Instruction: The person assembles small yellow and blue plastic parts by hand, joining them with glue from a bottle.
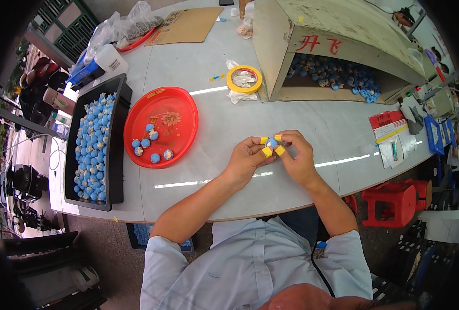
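Note:
Between the fingertips of both hands is a small blue and white ball-shaped piece (272,143), held over the front of the table. My left hand (250,155) pinches it from the left, and my right hand (295,155) grips it from the right. Yellow tape wraps the thumb and a fingertip on each hand. To the left, a round red tray (183,111) holds several similar blue balls (153,135), some with pale patches. Beyond it stands a long black bin (116,150) filled with many more blue balls (91,150).
A yellow tape roll (244,79) lies beside a large cream box (271,57), which has more blue pieces (338,75) inside. Flat cardboard (188,26) rests at the back. Red and white packets (389,126) lie right. Red stools (389,204) stand below the table's right edge.

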A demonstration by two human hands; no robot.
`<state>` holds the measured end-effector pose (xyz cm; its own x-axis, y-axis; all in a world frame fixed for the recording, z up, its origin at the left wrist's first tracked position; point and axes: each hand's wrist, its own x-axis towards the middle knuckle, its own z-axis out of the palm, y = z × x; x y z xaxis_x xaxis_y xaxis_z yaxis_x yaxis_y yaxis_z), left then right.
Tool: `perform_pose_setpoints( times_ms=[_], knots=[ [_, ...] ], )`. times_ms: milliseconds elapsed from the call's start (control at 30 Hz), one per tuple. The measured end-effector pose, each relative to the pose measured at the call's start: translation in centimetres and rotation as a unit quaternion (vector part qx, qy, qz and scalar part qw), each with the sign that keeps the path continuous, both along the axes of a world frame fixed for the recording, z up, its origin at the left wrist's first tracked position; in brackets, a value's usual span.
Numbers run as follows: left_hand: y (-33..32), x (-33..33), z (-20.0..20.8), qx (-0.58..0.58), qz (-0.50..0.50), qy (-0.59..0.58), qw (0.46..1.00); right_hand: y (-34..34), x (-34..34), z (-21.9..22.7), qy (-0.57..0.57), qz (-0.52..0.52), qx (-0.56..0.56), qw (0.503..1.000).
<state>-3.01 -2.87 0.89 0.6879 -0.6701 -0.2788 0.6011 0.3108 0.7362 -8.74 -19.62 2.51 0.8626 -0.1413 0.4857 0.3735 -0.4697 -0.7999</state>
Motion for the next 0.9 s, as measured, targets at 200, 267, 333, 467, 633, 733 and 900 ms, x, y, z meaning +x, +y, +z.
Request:
perform_pose_setpoints(
  times_ms=[200, 267, 333, 467, 633, 733, 900],
  knots=[
    [0.1, 0.3, 0.1, -0.041, -0.022, 0.091, 0.995, -0.7, 0.0, -0.5, 0.028, 0.015, 0.041, 0.999],
    [0.2, 0.3, 0.1, -0.043, -0.021, 0.088, 0.995, -0.7, 0.0, -0.4, 0.020, 0.014, 0.047, 0.999],
    [0.2, 0.3, 0.1, -0.044, -0.020, 0.085, 0.995, -0.6, 0.0, -0.2, 0.012, 0.012, 0.052, 0.998],
    [0.0, 0.2, 0.2, -0.043, -0.023, 0.062, 0.997, -0.9, -0.1, 0.2, 0.005, 0.008, 0.019, 1.000],
    [0.2, 0.2, -0.3, -0.052, -0.035, 0.049, 0.997, -0.7, -0.3, 0.7, 0.011, 0.013, -0.038, 0.999],
    [0.1, 0.2, -0.5, -0.052, -0.036, 0.048, 0.997, -0.8, -0.2, 0.6, -0.009, 0.015, -0.028, 0.999],
    [0.1, 0.2, -0.4, -0.060, -0.040, 0.025, 0.997, -1.3, -0.4, 1.1, 0.016, 0.027, -0.051, 0.998]
  ],
)
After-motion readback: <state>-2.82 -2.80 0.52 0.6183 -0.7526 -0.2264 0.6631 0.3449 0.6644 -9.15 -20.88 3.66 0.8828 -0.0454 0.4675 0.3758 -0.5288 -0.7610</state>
